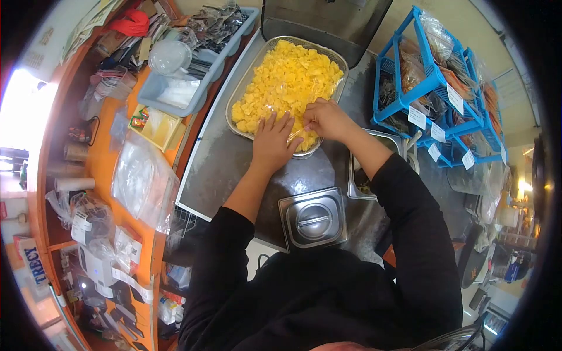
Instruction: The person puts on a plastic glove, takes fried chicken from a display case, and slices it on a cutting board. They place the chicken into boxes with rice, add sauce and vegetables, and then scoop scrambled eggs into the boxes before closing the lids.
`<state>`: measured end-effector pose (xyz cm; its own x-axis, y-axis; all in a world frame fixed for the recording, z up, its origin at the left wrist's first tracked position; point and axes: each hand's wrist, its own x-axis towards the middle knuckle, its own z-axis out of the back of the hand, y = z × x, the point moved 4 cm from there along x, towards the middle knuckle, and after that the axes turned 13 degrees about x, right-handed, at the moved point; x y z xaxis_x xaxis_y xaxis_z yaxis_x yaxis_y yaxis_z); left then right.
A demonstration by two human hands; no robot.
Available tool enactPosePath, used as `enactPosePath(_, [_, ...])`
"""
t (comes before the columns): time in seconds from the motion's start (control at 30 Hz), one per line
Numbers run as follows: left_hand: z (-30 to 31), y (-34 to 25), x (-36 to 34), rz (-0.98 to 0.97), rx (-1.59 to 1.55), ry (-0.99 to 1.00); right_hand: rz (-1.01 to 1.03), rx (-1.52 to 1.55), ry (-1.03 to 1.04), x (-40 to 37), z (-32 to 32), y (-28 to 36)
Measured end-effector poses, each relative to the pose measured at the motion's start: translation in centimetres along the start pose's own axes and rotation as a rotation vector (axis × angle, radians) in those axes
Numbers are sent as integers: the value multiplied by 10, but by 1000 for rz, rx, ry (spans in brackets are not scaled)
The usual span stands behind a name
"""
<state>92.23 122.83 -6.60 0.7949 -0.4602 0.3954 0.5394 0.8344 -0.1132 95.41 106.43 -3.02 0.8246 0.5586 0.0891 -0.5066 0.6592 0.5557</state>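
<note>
A metal tray [233,93] filled with yellow crumbled food that looks like scrambled egg [287,70] sits on the steel counter. Clear plastic film [293,93] glistens over part of the food. My left hand [273,140] lies flat at the tray's near edge, fingers spread over the film. At the near right part of the tray, my right hand [328,119] has its fingertips pinched together low over the food, seemingly on the film. The exact grip is partly hidden by the fingers.
A lidded steel container [313,222] stands near my body, and another steel pan [353,175] lies under my right forearm. Blue stacked baskets [433,82] rise at the right. An orange shelf [149,205] on the left holds plastic bags [143,178] and a grey cutlery bin [202,99].
</note>
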Motion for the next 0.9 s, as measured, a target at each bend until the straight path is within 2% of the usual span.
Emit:
enactPosePath(0.13, [6, -3, 3, 0, -40, -27, 97, 40, -46, 2, 5, 9])
enactPosePath(0.23, [3, -6, 2, -26, -62, -40, 34, 180, 0, -1, 3, 6])
enactPosePath(0.33, [4, -6, 1, 9, -136, -135, -26, 212, 16, -5, 1, 7])
enactPosePath(0.53, [8, -5, 3, 42, -135, -200, -94, 343, 43, -4, -17, -1])
enactPosePath(0.73, [11, 2, 4, 47, -222, -148, -91, 350, 113, 2, -19, 12])
enactPosePath(0.83, [16, -1, 3, 3, -237, -186, -89, 288, 173, 6, -17, 7])
enactPosePath(0.9, [14, 7, 0, -41, -297, -122, -58, 212, 193, 5, -11, 5])
